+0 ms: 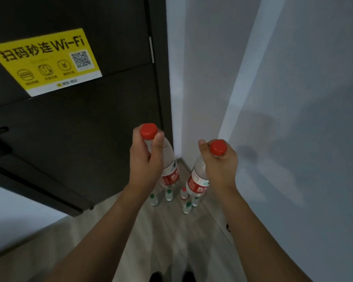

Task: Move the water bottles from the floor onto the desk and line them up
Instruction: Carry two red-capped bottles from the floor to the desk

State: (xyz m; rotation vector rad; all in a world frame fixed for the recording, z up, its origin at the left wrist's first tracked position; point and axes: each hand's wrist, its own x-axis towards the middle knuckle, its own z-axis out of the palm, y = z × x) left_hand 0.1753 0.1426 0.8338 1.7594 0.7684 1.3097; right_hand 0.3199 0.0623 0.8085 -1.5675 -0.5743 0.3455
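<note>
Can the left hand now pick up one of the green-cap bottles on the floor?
Probably not yet. The left hand already grips a red-cap bottle by its neck, held well above the green-cap bottles on the floor. It must put that bottle down first.

A yellow sticker [44, 62] on the dark door [110, 110] says "扫码秒连Wi-Fi" in big black letters. It has a square code to scan and a round "¥" sign. The red labels on the two held bottles are too blurry to read.
</note>
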